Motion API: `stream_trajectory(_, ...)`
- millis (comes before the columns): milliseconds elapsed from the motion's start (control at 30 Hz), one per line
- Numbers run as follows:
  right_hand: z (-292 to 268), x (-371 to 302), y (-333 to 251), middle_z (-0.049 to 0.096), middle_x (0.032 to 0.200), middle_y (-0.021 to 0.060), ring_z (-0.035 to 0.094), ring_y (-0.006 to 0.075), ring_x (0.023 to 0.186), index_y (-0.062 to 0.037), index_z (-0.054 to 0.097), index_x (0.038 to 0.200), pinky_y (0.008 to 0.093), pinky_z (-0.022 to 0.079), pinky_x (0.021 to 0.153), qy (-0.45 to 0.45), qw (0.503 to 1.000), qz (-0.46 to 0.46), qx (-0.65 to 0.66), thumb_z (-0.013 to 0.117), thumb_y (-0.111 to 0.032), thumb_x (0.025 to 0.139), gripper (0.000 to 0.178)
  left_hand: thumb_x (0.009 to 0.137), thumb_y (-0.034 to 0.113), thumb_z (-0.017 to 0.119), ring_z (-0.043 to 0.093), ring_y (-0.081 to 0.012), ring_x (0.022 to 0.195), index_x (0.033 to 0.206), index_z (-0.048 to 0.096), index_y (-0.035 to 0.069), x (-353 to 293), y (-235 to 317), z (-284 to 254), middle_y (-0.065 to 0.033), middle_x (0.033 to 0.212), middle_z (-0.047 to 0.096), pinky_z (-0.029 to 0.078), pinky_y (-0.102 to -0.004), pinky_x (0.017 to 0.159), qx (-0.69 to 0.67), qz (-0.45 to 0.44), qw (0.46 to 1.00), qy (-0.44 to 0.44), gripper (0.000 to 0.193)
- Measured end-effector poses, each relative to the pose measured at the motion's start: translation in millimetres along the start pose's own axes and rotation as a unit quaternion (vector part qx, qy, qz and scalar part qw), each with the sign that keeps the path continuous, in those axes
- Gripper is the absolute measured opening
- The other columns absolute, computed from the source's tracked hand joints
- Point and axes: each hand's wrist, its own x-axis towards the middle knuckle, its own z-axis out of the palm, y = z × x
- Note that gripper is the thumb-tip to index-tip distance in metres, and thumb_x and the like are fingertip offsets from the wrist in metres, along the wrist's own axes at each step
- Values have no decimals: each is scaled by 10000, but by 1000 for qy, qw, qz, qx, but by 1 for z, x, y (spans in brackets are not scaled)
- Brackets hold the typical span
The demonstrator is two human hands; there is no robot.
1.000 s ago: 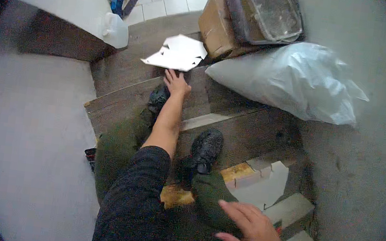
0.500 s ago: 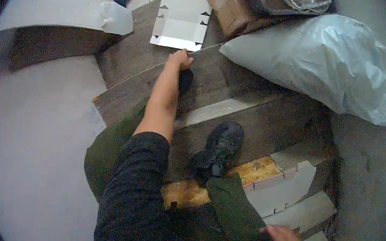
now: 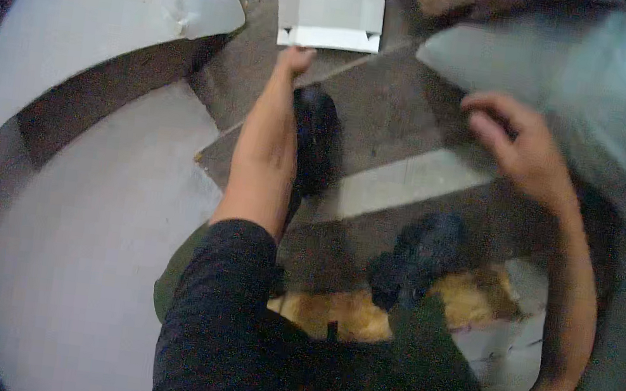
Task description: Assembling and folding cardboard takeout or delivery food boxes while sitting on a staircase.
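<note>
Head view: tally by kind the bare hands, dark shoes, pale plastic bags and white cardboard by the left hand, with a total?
Hands: 2 (left hand, right hand)
Dark shoes: 2 (left shoe, right shoe)
Pale plastic bag: 1
White cardboard: 1
Total: 6

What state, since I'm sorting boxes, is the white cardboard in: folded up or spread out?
Spread out: the white cardboard beyond the left hand shows as one broad sheet, notched side flaps outward; far edge cropped.
</note>
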Motion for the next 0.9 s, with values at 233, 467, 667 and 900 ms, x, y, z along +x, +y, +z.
stream_trajectory(233,-6,81,-31,642,1014,121,607,234,958,-11,599,1040,330,457,857,-103,993,44,-37,563,-177,883,231,749,487,591,374,-387,1239,1252,549,129,6,-3,-2,-192,1231,549,246,-417,1075,-34,-146,987,64,620)
stream_trajectory(467,24,104,-9,643,946,80,584,135,901,-28,598,1046,271,452,801,-91,983,121,100,552,-179,900,215,714,359,714,588,-302,983,1181,590,15,41,-26,-3,-208,1032,644,448,-358,891,-373,-152,911,89,593)
stream_trajectory(667,15,98,-2,640,890,68,588,135,847,-22,599,1028,272,460,765,-79,960,230,140,539,-181,908,208,664,350,779,644,-270,778,988,647,-78,25,3,-20,-189,851,668,501,-363,732,-243,-139,919,277,553)
stream_trajectory(900,48,63,-39,638,889,68,581,126,844,-20,599,1018,271,459,761,-52,975,138,164,528,-187,915,209,632,96,716,582,-181,763,1059,402,-21,-17,53,-97,-103,849,579,470,-292,713,-272,0,884,380,543)
